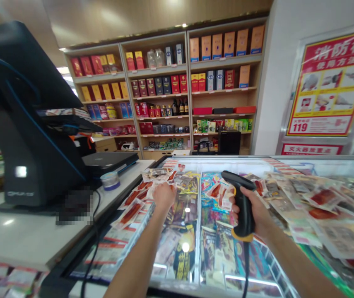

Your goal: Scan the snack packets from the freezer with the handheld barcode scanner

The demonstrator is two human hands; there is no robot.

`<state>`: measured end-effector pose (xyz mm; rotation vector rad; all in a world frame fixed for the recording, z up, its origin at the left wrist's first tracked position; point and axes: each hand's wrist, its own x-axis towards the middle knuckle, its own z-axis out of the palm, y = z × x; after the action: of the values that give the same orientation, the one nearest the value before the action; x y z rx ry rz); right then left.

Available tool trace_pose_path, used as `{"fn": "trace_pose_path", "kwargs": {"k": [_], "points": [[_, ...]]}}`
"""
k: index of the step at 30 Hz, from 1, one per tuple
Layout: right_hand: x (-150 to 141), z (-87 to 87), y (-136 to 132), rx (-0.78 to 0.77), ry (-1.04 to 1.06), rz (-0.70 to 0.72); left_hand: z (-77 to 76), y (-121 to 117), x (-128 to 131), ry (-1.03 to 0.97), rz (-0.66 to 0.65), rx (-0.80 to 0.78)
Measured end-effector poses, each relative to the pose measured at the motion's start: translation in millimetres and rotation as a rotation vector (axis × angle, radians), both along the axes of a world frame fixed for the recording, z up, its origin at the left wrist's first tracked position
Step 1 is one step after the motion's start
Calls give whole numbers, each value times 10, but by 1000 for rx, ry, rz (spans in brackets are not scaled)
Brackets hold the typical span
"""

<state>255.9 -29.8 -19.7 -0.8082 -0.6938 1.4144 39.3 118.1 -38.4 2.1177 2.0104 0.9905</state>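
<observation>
My right hand [254,207] is wrapped round the handle of a black-and-yellow barcode scanner [244,207]. Its head points left, and its cable runs down toward me. Just left of the scanner is a clear packet of reddish meat [218,192]; whether my fingers touch it I cannot tell. Farther left, my left hand [163,194] is closed on a clear food packet [155,175] at the far end of a row of packets. Its fingertips are partly hidden. A sealed packet of reddish meat [130,213] lies nearer me in that row, on the freezer's glass top.
The chest freezer [198,248] holds colourful frozen packs under glass. Many sealed packets [301,203] are heaped on its right. On the left counter [34,236] stand a checkout terminal [46,165] and a roll of tape [110,181]. Shelves of boxes [158,87] stand behind.
</observation>
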Motion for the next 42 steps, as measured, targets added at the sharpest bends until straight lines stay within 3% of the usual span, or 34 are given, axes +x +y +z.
{"fn": "trace_pose_path", "kwargs": {"k": [3, 9, 18, 30, 32, 35, 39, 41, 42], "points": [[-69, -53, -3, 22, -22, 35, -122, 22, -197, 116, 25, -31], [-182, -131, -33, -10, -144, 127, -219, 79, -130, 290, -48, -44], [-195, -134, -25, -23, -263, 115, -262, 97, 64, 70, -403, -16], [-188, -133, -24, -27, -272, 62, -183, -31, 138, -89, -499, -91], [-169, -109, -14, -35, -272, 40, -195, -40, 212, -153, -520, -98], [-118, -65, -4, -7, -248, -5, -233, -70, 523, -211, -582, -115], [-42, -46, 2, 37, -201, -64, -200, -103, 998, -303, -778, -29], [-22, -63, 11, 38, -201, -75, -124, -64, 975, -266, -779, 60], [-20, -74, 18, 40, -199, -73, -81, -23, 864, -220, -699, 95]]}}
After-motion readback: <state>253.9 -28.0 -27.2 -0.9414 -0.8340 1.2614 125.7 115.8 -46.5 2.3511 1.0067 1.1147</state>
